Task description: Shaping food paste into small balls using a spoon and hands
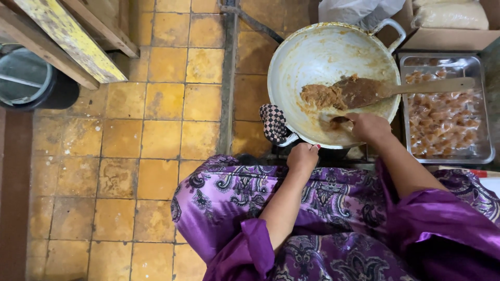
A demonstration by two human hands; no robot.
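Observation:
A big white wok (312,57) sits on the floor in front of me, holding a lump of brown paste (320,96). A wooden spatula (396,89) smeared with paste lies across it, its handle pointing right. My left hand (303,157) is closed at the wok's near rim, beside the handle wrapped in a checkered cloth (274,124). My right hand (369,127) reaches into the wok and grips a small spoon-like tool (339,122) with paste on it.
A steel tray (485,112) of wrapped brown sweets stands right of the wok. A cardboard box (448,36) with plastic bags lies behind it. Yellow floor tiles (156,130) spread left. Wooden planks (67,41) and a dark bucket (26,78) are at far left.

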